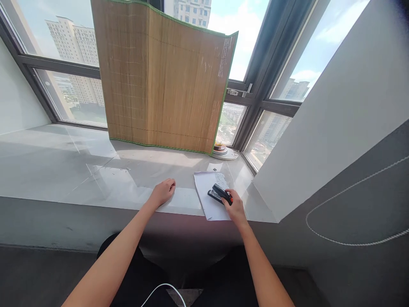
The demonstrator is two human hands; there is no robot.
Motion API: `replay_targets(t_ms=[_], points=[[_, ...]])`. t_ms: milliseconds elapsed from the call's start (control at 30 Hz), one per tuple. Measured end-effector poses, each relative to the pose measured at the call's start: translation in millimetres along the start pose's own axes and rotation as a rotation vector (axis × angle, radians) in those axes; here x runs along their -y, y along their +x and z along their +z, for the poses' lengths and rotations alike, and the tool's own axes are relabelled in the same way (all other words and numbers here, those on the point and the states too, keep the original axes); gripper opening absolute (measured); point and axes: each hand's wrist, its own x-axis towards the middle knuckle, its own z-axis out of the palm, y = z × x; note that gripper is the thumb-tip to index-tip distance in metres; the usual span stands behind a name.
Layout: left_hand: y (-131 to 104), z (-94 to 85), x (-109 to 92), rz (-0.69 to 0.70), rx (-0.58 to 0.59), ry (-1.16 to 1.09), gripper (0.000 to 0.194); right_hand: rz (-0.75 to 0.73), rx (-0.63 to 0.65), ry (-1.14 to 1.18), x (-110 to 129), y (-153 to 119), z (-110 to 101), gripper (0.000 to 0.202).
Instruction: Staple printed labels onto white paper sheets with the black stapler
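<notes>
My right hand (237, 208) grips the rear end of a black stapler (219, 192), whose jaws stand apart and point left. Under the stapler lie white paper sheets (204, 187), with handwriting along the top right part. The sheets reach the front edge of the windowsill (79, 181). My left hand (162, 192) rests in a loose fist on the sill, left of the paper and apart from it; nothing shows in its curled fingers. A small dark bit (214, 169) lies just beyond the paper.
A bamboo mat (179, 89) with green edging stands upright against the window. Stacked flat round things (227, 154) sit beside its lower right corner. Small scraps (128, 169) are scattered on the sill. A sloping white wall (313, 128) borders the right, with a hanging cord (348, 181).
</notes>
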Motion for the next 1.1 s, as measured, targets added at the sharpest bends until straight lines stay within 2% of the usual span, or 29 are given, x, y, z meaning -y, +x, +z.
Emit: replay_targets(t_ms=[100,167,233,300,367,433,533,633,733,800,867,967,1033,1100], points=[[-0.1,-1.7,1.1,0.001,-0.003,0.005,0.016,-0.026,-0.013,0.001,-7.5,8.4,-8.7,0.052],[-0.3,-2.3,1.0,0.006,-0.002,0.015,0.015,0.007,-0.078,-0.048,-21.1,20.8,-22.8,0.048],[-0.6,-1.6,-0.6,0.006,0.004,0.027,0.014,0.090,-0.117,-0.215,-38.3,33.7,-38.0,0.039],[-0.5,0.3,-3.3,0.000,0.009,0.040,0.015,0.138,-0.037,-0.425,-53.2,41.9,-47.8,0.033],[0.7,1.2,-3.7,-0.010,-0.003,0.050,0.017,0.109,0.014,-0.605,-62.1,43.3,-49.6,0.026],[2.6,-3.2,4.0,-0.003,-0.031,0.073,0.020,0.050,0.017,-0.706,-65.8,40.5,-46.8,0.023],[1.2,-27.0,41.6,0.002,-0.029,0.180,0.022,0.015,-0.003,-0.686,-68.2,39.9,-44.2,0.020],[-15.8,-66.3,105.8,-0.131,-0.005,0.269,0.035,-0.081,-0.045,-0.588,-68.3,57.5,-41.5,0.018],[-45.2,-97.9,163.7,-0.124,0.057,0.242,0.046,-0.273,0.060,-0.478,-59.8,93.7,-23.1,0.023],[-61.0,-106.8,183.1,-0.125,0.077,0.235,0.050,-0.348,0.180,-0.454,-49.5,120.7,-0.6,0.031],[-68.9,-107.3,186.8,-0.159,0.077,0.265,0.053,-0.331,0.309,-0.500,-39.4,143.5,24.7,0.042],[-69.4,-102.8,178.4,-0.188,0.102,0.306,0.055,-0.160,0.482,-0.652,-31.3,162.8,56.6,0.066],[-67.8,-101.2,173.6,-0.186,0.125,0.312,0.056,-0.047,0.544,-0.750,-29.7,166.4,72.1,0.074],[-67.1,-101.5,172.2,-0.191,0.122,0.319,0.056,0.007,0.548,-0.796,-26.6,166.4,86.8,0.073]])
